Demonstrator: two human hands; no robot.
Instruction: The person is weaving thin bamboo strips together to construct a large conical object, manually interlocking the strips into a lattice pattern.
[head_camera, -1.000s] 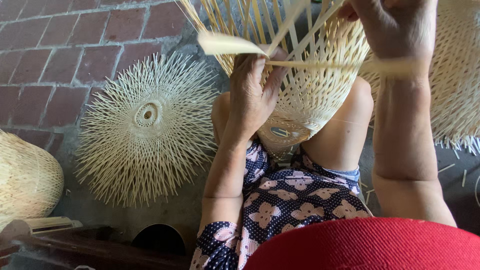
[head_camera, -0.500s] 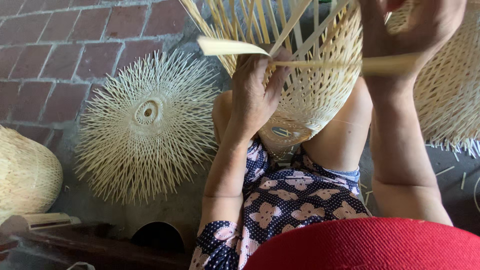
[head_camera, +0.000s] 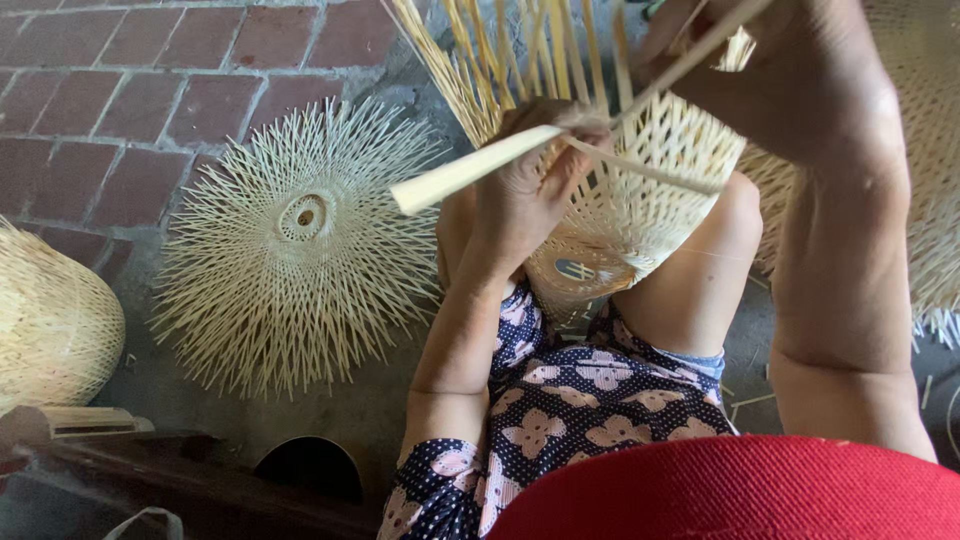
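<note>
I see my left hand (head_camera: 525, 190) at centre frame clamped on the basket (head_camera: 630, 190) between my knees, a flat strip (head_camera: 470, 172) jutting left. My right hand (head_camera: 790, 80), upper right, seems to pinch a thin strand (head_camera: 700, 45); its fingers are partly cropped. A spiky woven disc (head_camera: 300, 245) lies left on the brick floor (head_camera: 120, 80).
</note>
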